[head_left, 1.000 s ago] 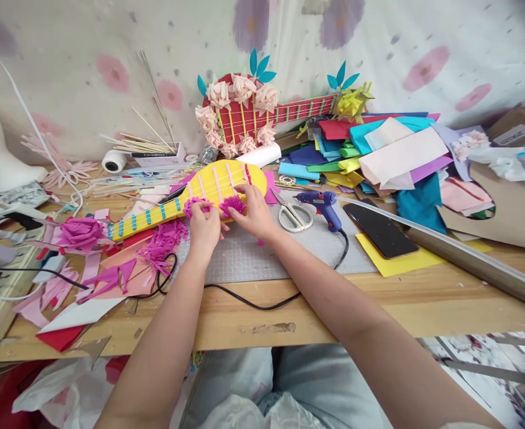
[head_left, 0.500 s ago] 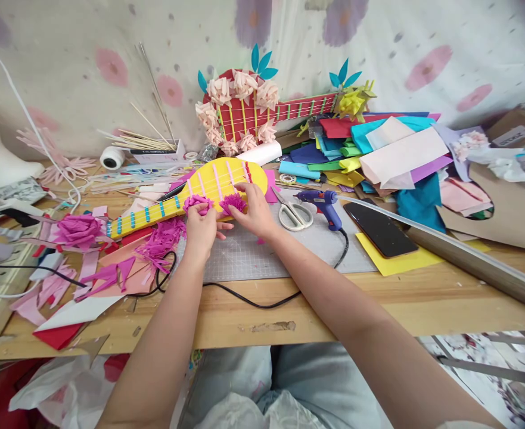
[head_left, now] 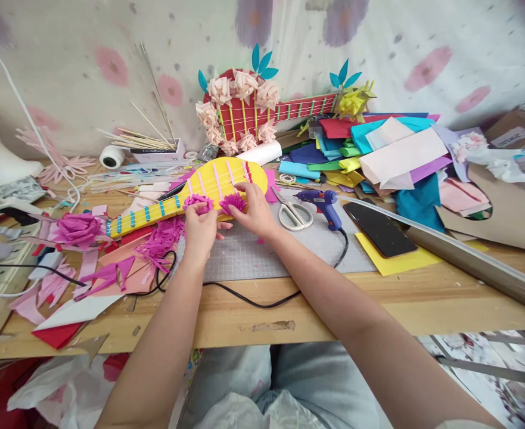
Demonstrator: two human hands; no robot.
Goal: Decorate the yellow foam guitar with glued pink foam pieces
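A yellow paper guitar [head_left: 190, 193] lies flat on the table [head_left: 378, 304], its round body toward the middle and its neck, banded with blue strips, running off to the left. Two magenta paper flowers sit on the near edge of the body: the left flower [head_left: 198, 203] and, just beside it, the right flower [head_left: 233, 203]. The left hand [head_left: 202, 229] has its fingers curled and pressed down on the left flower. The right hand [head_left: 255, 211] pinches the right flower with fingertips against the guitar's body. Both hands rest over a grey cutting mat [head_left: 262, 253] that the guitar's body partly overlaps.

Left of the hands lie magenta paper scraps [head_left: 164, 238] and a larger magenta paper rose [head_left: 78, 229]. A black cable [head_left: 244, 298] loops across the mat's near edge to a blue glue gun [head_left: 322, 205] lying right of the hands, with scissors [head_left: 291, 214] between the gun and the right hand. Further right a black phone [head_left: 381, 229] lies on a yellow sheet [head_left: 400, 259]. Behind, a red paper guitar [head_left: 253, 113] trimmed with pale pink flowers leans on the wall, beside a heap of coloured paper sheets [head_left: 378, 155].
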